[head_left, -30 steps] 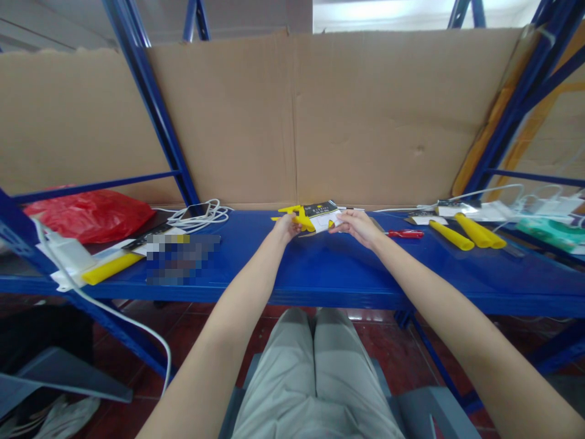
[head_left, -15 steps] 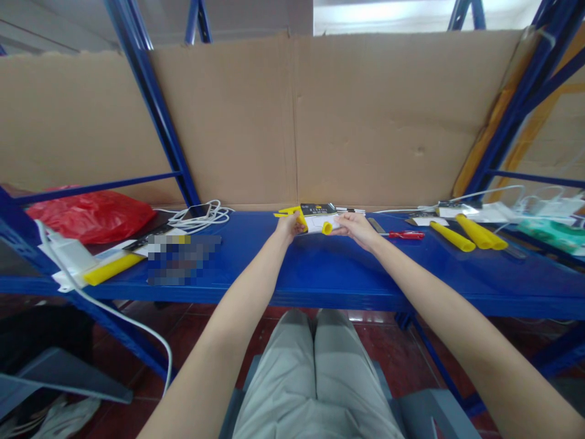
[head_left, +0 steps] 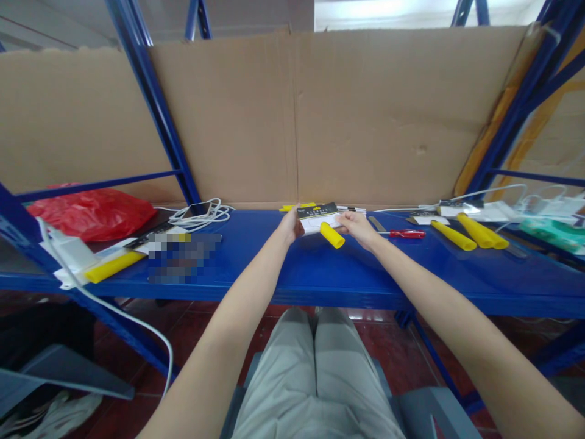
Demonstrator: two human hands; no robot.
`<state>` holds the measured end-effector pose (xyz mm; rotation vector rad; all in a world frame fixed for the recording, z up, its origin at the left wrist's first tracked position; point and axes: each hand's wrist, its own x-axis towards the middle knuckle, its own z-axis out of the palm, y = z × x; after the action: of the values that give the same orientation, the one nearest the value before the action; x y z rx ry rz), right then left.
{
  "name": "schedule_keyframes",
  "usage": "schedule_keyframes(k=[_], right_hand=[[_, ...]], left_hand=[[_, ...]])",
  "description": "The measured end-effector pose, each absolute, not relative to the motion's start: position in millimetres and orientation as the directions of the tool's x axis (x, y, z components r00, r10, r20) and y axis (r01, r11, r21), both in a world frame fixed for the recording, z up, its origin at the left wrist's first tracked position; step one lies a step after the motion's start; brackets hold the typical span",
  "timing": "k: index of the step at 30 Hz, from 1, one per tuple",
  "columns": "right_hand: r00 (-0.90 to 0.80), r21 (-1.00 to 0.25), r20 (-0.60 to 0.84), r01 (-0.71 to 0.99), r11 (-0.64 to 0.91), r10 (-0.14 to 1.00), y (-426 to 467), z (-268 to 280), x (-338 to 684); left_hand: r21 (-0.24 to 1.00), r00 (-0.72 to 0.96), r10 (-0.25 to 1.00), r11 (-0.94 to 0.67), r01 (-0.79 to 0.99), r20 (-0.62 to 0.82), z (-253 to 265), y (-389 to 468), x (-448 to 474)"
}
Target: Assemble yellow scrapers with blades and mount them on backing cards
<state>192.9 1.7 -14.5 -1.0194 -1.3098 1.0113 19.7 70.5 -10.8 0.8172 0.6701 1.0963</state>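
The yellow tube (head_left: 333,236) is pointing off the printed card (head_left: 315,213) toward the person, long axis slanting right; left hand (head_left: 289,225) and right hand (head_left: 357,225) are gripping that card's 2 sides.

At 12 o'clock a tall cardboard panel (head_left: 356,116) backs the blue table (head_left: 493,280). A crumpled red plastic bag (head_left: 91,214) lies at 9 o'clock, with looped white cable (head_left: 191,222) nearer the middle. A green-and-white packet (head_left: 555,235) sits at 3 o'clock, a grey chair part (head_left: 68,377) at 8, dark red floor tiles (head_left: 372,350) at 5.
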Motion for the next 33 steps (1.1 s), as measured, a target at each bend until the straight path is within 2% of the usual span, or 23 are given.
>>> schedule_keyframes(k=[5, 9, 14, 19, 25, 33], right_hand=[[0.073, -0.958, 0.286, 0.000, 0.287, 0.955, 1, -13, 191], [0.080, -0.951, 0.310, 0.012, 0.310, 0.947, 5, -16, 193], [0.131, -0.936, 0.350, 0.075, 0.343, 0.927, 13, -20, 196], [0.173, -0.894, 0.448, 0.108, 0.435, 0.877, 14, -20, 198], [0.205, -0.886, 0.464, 0.119, 0.449, 0.862, 18, -21, 202], [0.250, -0.879, 0.471, 0.209, 0.428, 0.846, 20, -23, 205]], left_hand=[[0.861, 0.234, 0.962, 0.233, -0.453, -0.137, -6, 62, 22], [0.920, 0.184, 0.978, 0.158, -0.359, -0.096, -8, 63, 25], [0.953, 0.223, 0.975, 0.059, -0.297, 0.009, -7, 57, 30], [0.983, 0.139, 0.989, 0.069, -0.171, -0.045, -6, 50, 31], [0.950, 0.302, 0.953, 0.128, -0.284, -0.038, -1, 44, 30], [0.937, 0.301, 0.953, 0.131, -0.323, -0.029, 5, 33, 33]])
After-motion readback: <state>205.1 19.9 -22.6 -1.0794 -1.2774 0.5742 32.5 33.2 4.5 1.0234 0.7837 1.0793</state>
